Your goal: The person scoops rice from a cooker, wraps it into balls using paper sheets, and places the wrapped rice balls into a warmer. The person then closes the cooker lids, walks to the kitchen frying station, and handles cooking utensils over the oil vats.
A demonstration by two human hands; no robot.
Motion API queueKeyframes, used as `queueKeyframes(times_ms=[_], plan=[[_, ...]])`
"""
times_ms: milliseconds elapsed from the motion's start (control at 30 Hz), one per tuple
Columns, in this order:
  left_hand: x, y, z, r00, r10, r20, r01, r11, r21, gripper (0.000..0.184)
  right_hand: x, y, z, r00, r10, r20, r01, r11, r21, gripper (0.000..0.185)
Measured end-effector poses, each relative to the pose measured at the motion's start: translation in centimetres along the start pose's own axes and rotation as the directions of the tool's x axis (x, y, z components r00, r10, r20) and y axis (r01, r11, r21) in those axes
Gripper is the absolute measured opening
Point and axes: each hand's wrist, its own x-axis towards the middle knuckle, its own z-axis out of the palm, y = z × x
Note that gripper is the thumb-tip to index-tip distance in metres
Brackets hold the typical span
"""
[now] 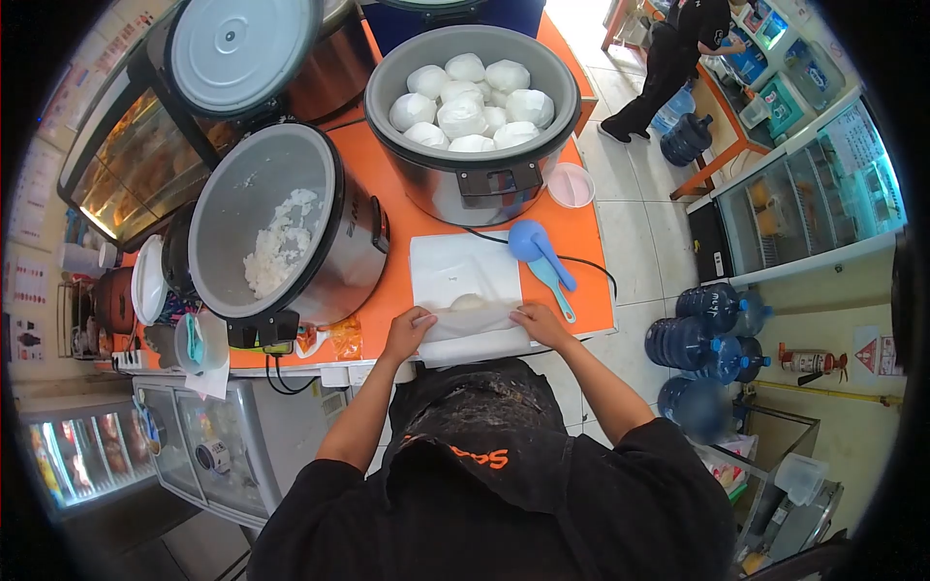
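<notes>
The paper (472, 318) is white and thin, folded over a pale round lump (467, 302). The left hand (410, 332) pinches one end, the right hand (541, 325) the other.

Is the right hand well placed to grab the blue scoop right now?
Probably yes: the blue scoop lies just beyond the right hand, nothing stacked on it, a turquoise paddle touching it. But the fingers would likely need to release the paper sheet first.
</notes>
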Motion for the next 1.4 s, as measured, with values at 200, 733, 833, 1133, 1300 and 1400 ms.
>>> queueKeyframes(times_ms=[200, 733, 833, 1133, 1300, 1400], plan=[[2.7, -2.0, 0.7, 0.978, 0.201, -0.059, -0.183, 0.957, 0.226, 0.033, 2.3, 1.1, 1.3, 0.998, 0.032, -0.054, -0.042, 0.978, -0.204, 0.038], [7.1, 1.5, -1.6, 0.963, 0.209, 0.171, -0.259, 0.895, 0.363, 0.029, -1.3, -8.4, 7.3, 0.887, -0.452, 0.092, 0.415, 0.696, -0.585, 0.066], [9.8, 3.5, -0.6, 0.904, 0.421, 0.079, -0.400, 0.763, 0.507, 0.035, -1.7, -8.3, 7.3, 0.910, -0.398, 0.119, 0.380, 0.684, -0.623, 0.078], [13.4, 4.9, 1.5, 0.971, 0.190, 0.146, -0.237, 0.674, 0.699, 0.037, -1.8, -8.7, 6.9, 0.931, -0.338, 0.137, 0.335, 0.643, -0.689, 0.091], [12.7, 6.2, 0.8, 0.933, 0.307, 0.189, -0.346, 0.615, 0.708, 0.033, -2.1, -9.1, 6.4, 0.932, -0.335, 0.138, 0.334, 0.648, -0.684, 0.090], [12.0, 6.9, 0.3, 0.912, 0.373, 0.172, -0.384, 0.626, 0.679, 0.029, -2.0, -9.1, 6.4, 0.931, -0.335, 0.143, 0.342, 0.670, -0.659, 0.088]])
